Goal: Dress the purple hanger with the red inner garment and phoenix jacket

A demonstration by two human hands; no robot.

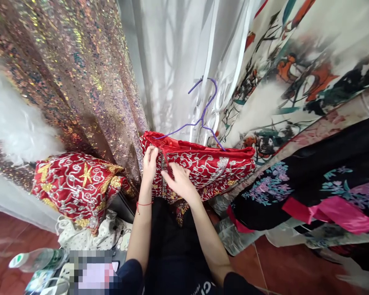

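Note:
A red garment (215,168) with silver and gold embroidery hangs on a purple wire hanger (203,114) in front of me. My left hand (149,162) pinches the garment's front edge near its left side. My right hand (180,180) grips the fabric just beside it, at the front opening. A red string bracelet circles my left wrist. The hanger's hook points up against white sheer fabric (178,61).
A sequined brown drape (80,73) hangs at left above a second red embroidered piece (76,184). Printed floral garments (310,102) and a black flowered one (326,180) hang at right. A plastic bottle (38,260) lies on the red tile floor at bottom left.

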